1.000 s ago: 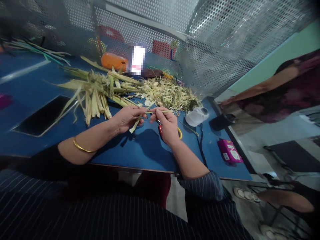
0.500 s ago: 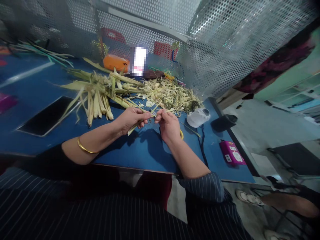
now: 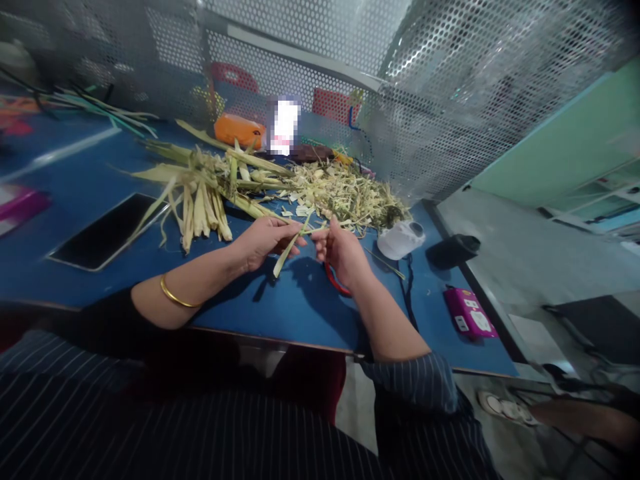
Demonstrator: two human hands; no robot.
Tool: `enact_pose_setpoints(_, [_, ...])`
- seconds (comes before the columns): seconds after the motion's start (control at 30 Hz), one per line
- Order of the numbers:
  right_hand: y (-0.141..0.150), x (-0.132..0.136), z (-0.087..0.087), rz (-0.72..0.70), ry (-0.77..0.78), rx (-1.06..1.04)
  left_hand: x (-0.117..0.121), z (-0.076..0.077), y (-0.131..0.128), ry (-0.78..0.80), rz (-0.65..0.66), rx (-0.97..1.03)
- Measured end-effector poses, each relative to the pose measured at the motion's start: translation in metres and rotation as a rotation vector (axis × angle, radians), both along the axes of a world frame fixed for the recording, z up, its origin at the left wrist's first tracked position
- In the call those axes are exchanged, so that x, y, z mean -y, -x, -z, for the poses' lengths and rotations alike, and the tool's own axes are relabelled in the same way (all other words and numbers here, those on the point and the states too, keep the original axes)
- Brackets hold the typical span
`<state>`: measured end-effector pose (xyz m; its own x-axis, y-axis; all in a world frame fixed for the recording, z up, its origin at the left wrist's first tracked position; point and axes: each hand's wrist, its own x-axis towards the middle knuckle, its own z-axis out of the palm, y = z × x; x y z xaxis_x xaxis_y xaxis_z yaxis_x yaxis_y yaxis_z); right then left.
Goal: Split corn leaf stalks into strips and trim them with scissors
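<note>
My left hand (image 3: 265,241) pinches a pale green leaf strip (image 3: 290,245) above the blue table (image 3: 280,300). My right hand (image 3: 343,252) is closed on the strip's other end, close beside the left. Red-handled scissors (image 3: 336,281) lie on the table under my right wrist, mostly hidden. Beyond my hands lie a bundle of cut leaf stalks (image 3: 203,200) and a heap of shredded leaf scraps (image 3: 345,193).
A dark phone (image 3: 107,230) lies at the left. A white cup (image 3: 400,239), a black object (image 3: 453,250) and a pink box (image 3: 470,312) sit to the right. An orange case (image 3: 239,130) stands by the perforated metal screen (image 3: 425,100). Another person's leg and shoe (image 3: 560,410) show at bottom right.
My hands have stayed together on the strip, shifting slightly as its loose end swings down. The person standing at the right has gone from view, and the view has shifted a little.
</note>
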<state>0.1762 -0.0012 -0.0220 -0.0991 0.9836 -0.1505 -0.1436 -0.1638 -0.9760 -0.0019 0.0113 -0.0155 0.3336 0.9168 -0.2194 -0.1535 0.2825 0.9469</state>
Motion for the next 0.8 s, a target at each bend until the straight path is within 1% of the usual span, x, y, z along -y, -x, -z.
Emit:
enact_pose_setpoints(0.07, [0.002, 0.006, -0.005, -0.099, -0.047, 0.118, 0.001, -0.001, 0.000, -0.052, -0.028, -0.049])
enact_pose_setpoints(0.1, [0.003, 0.008, -0.007, -0.106, -0.107, 0.135, 0.002, -0.001, 0.000, -0.084, -0.032, -0.069])
enact_pose_setpoints(0.17, [0.005, 0.012, -0.010, -0.012, -0.210, 0.096, 0.003, -0.001, -0.001, -0.137, -0.021, -0.102])
enact_pose_setpoints(0.2, [0.006, 0.012, -0.011, 0.047, -0.221, 0.065, 0.004, -0.002, -0.001, -0.153, -0.003, -0.117])
enact_pose_setpoints(0.23, [0.006, 0.012, -0.011, 0.080, -0.199, 0.042, 0.005, -0.002, -0.001, -0.161, 0.025, -0.131])
enact_pose_setpoints(0.27, [0.006, 0.011, -0.011, 0.077, -0.150, 0.021, 0.006, -0.003, -0.001, -0.161, 0.060, -0.146])
enact_pose_setpoints(0.37, [0.006, 0.007, -0.007, -0.022, -0.019, -0.053, 0.008, -0.005, -0.003, -0.136, 0.174, -0.161])
enact_pose_setpoints(0.43, [0.005, 0.005, -0.003, -0.022, -0.008, -0.080, 0.009, -0.005, -0.004, -0.122, 0.212, -0.147])
enact_pose_setpoints(0.53, [0.006, 0.004, 0.002, 0.029, -0.054, -0.005, 0.011, -0.001, -0.006, -0.118, 0.218, -0.114])
enact_pose_setpoints(0.67, [0.008, 0.003, 0.008, 0.086, -0.198, 0.155, 0.012, 0.005, -0.009, -0.101, 0.222, -0.087])
enact_pose_setpoints(0.73, [0.009, 0.003, 0.009, 0.118, -0.253, 0.195, 0.013, 0.004, -0.010, -0.079, 0.220, -0.082])
enact_pose_setpoints(0.8, [0.010, 0.003, 0.009, 0.164, -0.265, 0.178, 0.015, 0.001, -0.010, -0.073, 0.227, -0.095])
